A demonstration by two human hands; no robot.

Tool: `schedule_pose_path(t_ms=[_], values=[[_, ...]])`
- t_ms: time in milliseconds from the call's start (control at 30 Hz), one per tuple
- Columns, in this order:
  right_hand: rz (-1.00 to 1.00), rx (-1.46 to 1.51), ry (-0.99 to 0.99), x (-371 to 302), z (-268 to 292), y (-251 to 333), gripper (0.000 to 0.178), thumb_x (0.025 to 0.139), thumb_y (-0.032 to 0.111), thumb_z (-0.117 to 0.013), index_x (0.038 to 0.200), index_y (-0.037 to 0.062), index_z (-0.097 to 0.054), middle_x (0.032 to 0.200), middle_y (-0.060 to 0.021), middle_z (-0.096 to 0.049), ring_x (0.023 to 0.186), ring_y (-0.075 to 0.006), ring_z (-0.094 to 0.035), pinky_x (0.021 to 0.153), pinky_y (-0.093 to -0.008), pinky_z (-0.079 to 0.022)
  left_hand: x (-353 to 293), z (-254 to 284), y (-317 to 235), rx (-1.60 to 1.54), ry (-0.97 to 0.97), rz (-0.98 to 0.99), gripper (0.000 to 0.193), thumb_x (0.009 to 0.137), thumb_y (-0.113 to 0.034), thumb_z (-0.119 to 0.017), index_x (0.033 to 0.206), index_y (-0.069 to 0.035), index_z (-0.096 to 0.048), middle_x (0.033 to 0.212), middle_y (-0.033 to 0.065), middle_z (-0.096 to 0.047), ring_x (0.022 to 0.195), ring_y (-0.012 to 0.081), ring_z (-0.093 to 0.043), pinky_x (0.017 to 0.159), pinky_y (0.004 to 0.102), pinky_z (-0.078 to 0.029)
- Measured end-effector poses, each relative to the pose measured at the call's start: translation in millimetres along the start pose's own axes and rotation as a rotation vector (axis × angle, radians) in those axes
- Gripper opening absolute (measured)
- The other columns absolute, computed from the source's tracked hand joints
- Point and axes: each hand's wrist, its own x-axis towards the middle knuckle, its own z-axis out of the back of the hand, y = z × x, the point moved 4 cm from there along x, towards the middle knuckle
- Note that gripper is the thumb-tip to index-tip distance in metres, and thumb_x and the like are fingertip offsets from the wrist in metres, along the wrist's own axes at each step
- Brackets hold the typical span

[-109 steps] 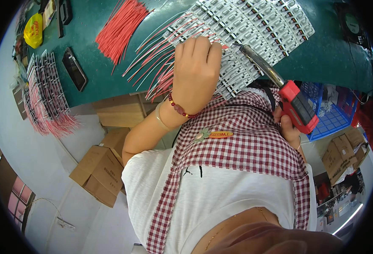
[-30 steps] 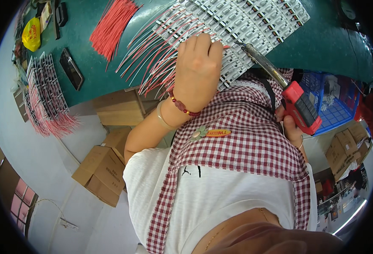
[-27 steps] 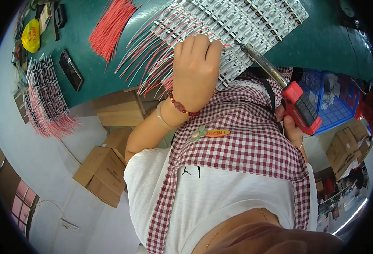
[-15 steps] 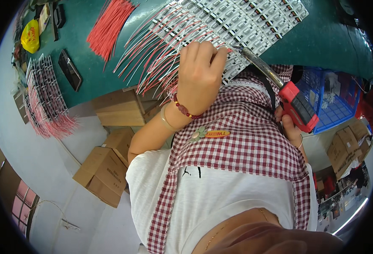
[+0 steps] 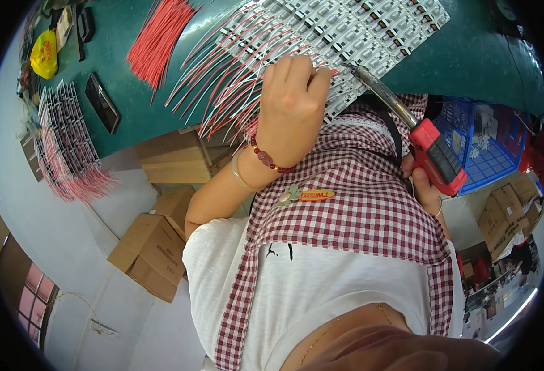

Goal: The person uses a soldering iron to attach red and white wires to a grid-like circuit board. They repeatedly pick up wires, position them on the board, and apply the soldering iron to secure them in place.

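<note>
Upper left, on the green table (image 5: 135, 114): I log a yellow bag (image 5: 44, 55), a wired stack (image 5: 68, 133) of strips with red and white leads, then a dark phone (image 5: 102, 102). Next right, a loose bundle of red wires (image 5: 159, 48). Toward upper centre, red and white leads (image 5: 222, 86) fan leftward off the board panel (image 5: 365, 37). The left hand (image 5: 293, 102) is over the panel's lower left, fingers curled, a red wire end just beyond them; tips hidden, so I cannot tell what they pinch. Right of it, the soldering iron (image 5: 436, 154) slants, tip over the panel near that wire end; I cannot confirm contact. The right hand (image 5: 425, 185) grips its red-and-black handle. Far right: a blue basket (image 5: 491, 166).
</note>
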Motion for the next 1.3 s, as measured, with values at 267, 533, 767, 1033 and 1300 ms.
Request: schedule_pose_path(t_ms=[267, 533, 767, 1033, 1300], values=[[-0.012, 0.121, -0.042, -1, -1, 1, 0.028, 0.083, 0.020, -0.067, 0.099, -0.0020, -0.065, 0.082, -0.0065, -0.066, 0.069, -0.0159, -0.062, 0.064, -0.0271, -0.048, 0, 3, -1, 0.025, -0.052, -0.036, 0.018, 0.068, -0.001, -0.068, 0.085, -0.006, -0.067, 0.071, 0.0033, -0.048, 0.068, 0.0210, -0.049, 0.062, 0.0333, -0.039], [0.014, -0.027, -0.021, -1, -1, -2, 0.025, 0.083, 0.022, -0.066, 0.093, -0.0016, -0.066, 0.079, -0.0088, -0.065, 0.068, -0.0184, -0.063, 0.063, -0.0291, -0.049, -3, -6, -3, -0.025, -0.020, -0.041, 0.016, 0.070, 0.000, -0.069, 0.085, -0.006, -0.067, 0.071, 0.0039, -0.047, 0.068, 0.0211, -0.048, 0.062, 0.0333, -0.039], [-0.036, 0.005, 0.008, 2, -1, -2, 0.029, 0.084, 0.027, -0.065, 0.094, -0.0003, -0.065, 0.081, -0.0083, -0.063, 0.070, -0.0184, -0.061, 0.065, -0.0294, -0.047, 1, -7, -4, -0.017, 0.004, -0.055, 0.014, 0.071, -0.001, -0.068, 0.084, -0.006, -0.067, 0.072, 0.0051, -0.047, 0.069, 0.0223, -0.049, 0.063, 0.0339, -0.040], [-0.041, 0.122, -0.047, -11, 5, -16, 0.032, 0.084, 0.022, -0.067, 0.105, -0.0023, -0.064, 0.089, -0.0077, -0.067, 0.078, -0.0161, -0.064, 0.071, -0.0279, -0.050, -1, -7, -3, -0.008, 0.034, -0.023, 0.015, 0.072, 0.000, -0.066, 0.086, -0.006, -0.066, 0.075, 0.0054, -0.050, 0.071, 0.0223, -0.051, 0.064, 0.0341, -0.040], [-0.037, 0.149, -0.086, -9, 2, -9, 0.033, 0.084, 0.026, -0.068, 0.102, -0.0017, -0.065, 0.087, -0.0074, -0.068, 0.076, -0.0155, -0.064, 0.070, -0.0269, -0.050, -8, -4, -5, -0.003, -0.007, -0.086, 0.022, 0.069, 0.002, -0.066, 0.090, -0.004, -0.067, 0.074, 0.0042, -0.050, 0.070, 0.0207, -0.050, 0.063, 0.0329, -0.039]])
